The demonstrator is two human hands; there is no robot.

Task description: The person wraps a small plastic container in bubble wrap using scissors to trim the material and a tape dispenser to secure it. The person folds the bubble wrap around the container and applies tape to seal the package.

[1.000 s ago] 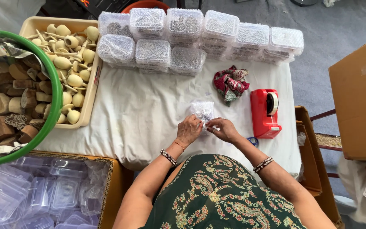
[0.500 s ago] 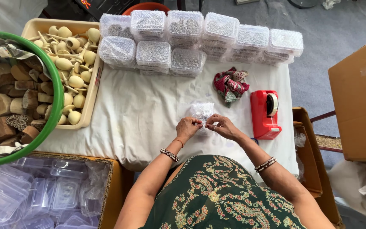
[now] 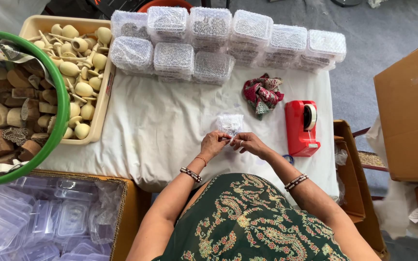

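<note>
Left hand (image 3: 213,143) and right hand (image 3: 249,143) together, fingertips pinching the near edge of a small clear plastic packet (image 3: 230,123) lying on the white-clothed worktop (image 3: 160,121). Just right: red tape dispenser (image 3: 301,126). Beyond: crumpled patterned cloth (image 3: 262,94), stacked clear lidded boxes (image 3: 189,43).

You have only one view, from the camera on your head. It looks almost straight down on the table (image 3: 160,121) from above, not very near, with your arms and your left hand (image 3: 213,143) low in the middle
</note>
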